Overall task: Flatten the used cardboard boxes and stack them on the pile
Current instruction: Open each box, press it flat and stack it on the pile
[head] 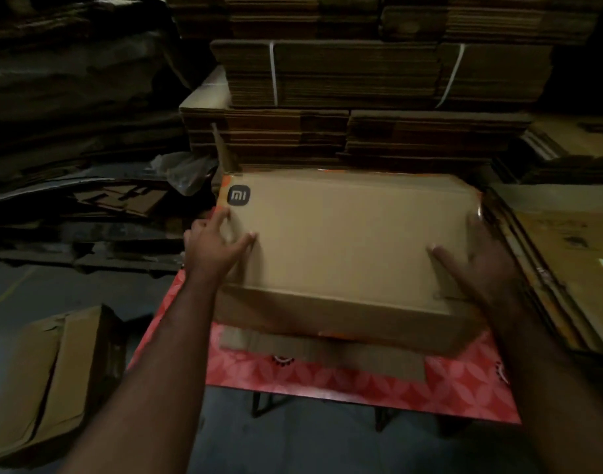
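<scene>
Flattening looks nearly done: the Mi-branded cardboard box (348, 234) lies collapsed across the red patterned table (464, 388), left hand (214, 248) and right hand (481, 265) pressing open-fingered at its side edges, gripping nothing; stacking remains.

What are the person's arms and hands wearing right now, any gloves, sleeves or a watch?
Nothing shows. The left hand and right hand are bare, without gloves, and both forearms are uncovered up to the frame edge. No watch or bracelet is visible. The dim, blurred picture would hide small rings.
</scene>
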{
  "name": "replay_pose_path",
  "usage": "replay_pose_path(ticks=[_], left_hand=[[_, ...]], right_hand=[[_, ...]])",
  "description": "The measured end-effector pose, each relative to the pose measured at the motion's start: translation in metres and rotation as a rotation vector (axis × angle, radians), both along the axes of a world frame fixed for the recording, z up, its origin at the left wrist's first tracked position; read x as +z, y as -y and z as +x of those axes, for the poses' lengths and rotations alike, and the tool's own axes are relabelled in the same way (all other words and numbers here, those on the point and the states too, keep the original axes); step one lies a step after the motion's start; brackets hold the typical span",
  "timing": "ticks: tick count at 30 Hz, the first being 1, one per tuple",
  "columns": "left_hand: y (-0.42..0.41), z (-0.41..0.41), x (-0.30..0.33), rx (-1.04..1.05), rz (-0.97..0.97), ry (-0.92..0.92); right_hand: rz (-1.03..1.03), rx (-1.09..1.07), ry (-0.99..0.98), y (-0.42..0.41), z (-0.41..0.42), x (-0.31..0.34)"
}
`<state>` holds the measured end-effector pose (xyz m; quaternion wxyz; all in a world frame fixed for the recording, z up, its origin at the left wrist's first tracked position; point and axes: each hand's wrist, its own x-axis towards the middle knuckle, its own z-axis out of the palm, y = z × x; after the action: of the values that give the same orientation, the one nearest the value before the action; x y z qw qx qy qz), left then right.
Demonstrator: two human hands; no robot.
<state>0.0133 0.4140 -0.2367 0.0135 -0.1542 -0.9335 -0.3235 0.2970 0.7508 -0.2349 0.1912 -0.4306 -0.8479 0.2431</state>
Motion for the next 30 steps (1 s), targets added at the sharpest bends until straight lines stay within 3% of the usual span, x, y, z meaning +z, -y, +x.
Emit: replay_pose_path(ticks=[5,9,18,20,22,25,28,30], left_hand=[[-0.036,-0.016,0.011,-0.052,-0.291,0.034],[-0.045,-0.009,-0.007,-0.055,-0.359,-0.019],[-0.04,0.0,-0.009,-0.06,-0.376,-0.038],[-0.031,0.006,-0.005,-0.097,-0.385,-0.044],[-0.023,0.019,0.0,-0.174,-0.351,-0.116],[-0.013,0.062,-0.009,-0.421,-0.344,-0.361],[-0.008,0.103,-0.041,-0.672,-0.452,-0.584],[-0.006,0.116,-0.063,-0.719,-0.513,-0.674]], right_hand=[[-0.042,0.082,0.367,-0.028,-0.027,0.01],[-0.019,-0.007,0.322,-0.026,-0.027,-0.003],[0.041,0.008,0.429,-0.031,-0.034,0.001],[0.145,-0.019,0.478,-0.021,-0.037,0.005],[0.325,0.0,0.41,0.005,-0.039,0.009],[0.446,0.237,0.193,0.078,-0.029,-0.004],[0.559,0.384,0.182,0.141,-0.008,-0.04],[0.635,0.42,0.276,0.161,0.003,-0.063]])
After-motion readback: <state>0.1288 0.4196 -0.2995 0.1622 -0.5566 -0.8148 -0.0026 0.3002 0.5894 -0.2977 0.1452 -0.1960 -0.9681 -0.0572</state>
